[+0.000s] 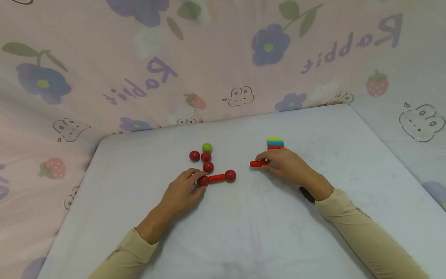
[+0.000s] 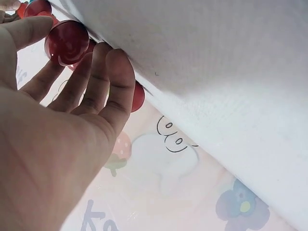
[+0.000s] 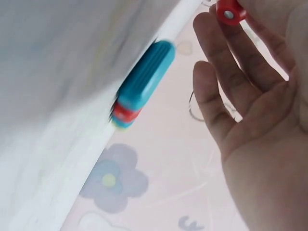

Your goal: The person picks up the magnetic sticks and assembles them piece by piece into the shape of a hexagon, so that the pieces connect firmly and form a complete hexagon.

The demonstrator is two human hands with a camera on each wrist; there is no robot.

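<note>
My left hand holds a dark red ball between thumb and fingers. A red rod runs from that ball to another red ball on its right. Over to the right, my right hand pinches a second red rod between thumb and fingers, its left end pointing at the joined pieces. In the right wrist view, the end of the held red rod shows a round silvery spot. The remaining fingers of the right hand are spread and loosely bent.
Beyond the left hand, a green ball and several red balls lie grouped. Yellow-green, blue and red rods lie side by side beyond the right hand. A dark object is partly hidden under the right wrist. Printed cloth hangs behind the white table.
</note>
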